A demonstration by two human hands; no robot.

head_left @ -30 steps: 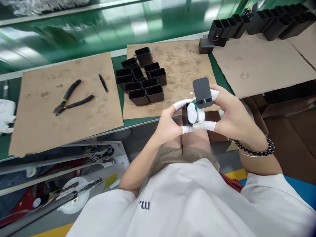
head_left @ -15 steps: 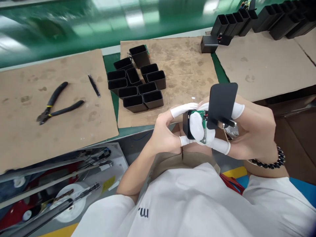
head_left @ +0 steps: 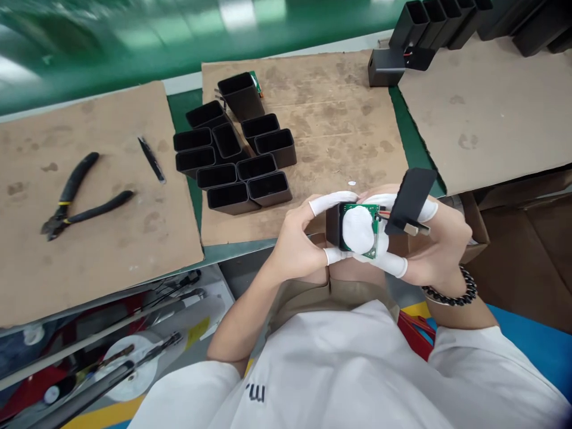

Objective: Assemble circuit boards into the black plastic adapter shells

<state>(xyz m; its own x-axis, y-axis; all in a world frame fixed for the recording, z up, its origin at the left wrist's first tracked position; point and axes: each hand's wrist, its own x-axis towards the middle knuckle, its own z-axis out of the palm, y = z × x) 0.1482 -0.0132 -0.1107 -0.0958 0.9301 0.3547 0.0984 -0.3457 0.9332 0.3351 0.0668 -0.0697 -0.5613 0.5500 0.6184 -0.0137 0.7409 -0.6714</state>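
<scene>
My left hand (head_left: 298,238), with white finger cots, grips a black plastic housing (head_left: 333,226) between thumb and fingers. Partly inside the housing's open end sits a green circuit board (head_left: 373,241) with a round white pad (head_left: 358,230) on it. On the other side, my right hand (head_left: 429,244), also in finger cots, holds the board's edge. A black end cap with metal plug pins (head_left: 412,199) stands tilted over my right fingers, joined to the board by red and dark wires (head_left: 384,213). Part of the right fingers is hidden behind the cap.
Several open black housings (head_left: 230,193) stand on cardboard (head_left: 330,131) ahead. Cutting pliers (head_left: 80,196) and black tweezers (head_left: 152,159) lie on the left cardboard. More housings (head_left: 409,27) stand at the back right, near one lying on its side (head_left: 385,67).
The end cap has tilted to the right and dropped lower, showing the wires and more of the board. My right hand has moved slightly left with its wrist turned.
</scene>
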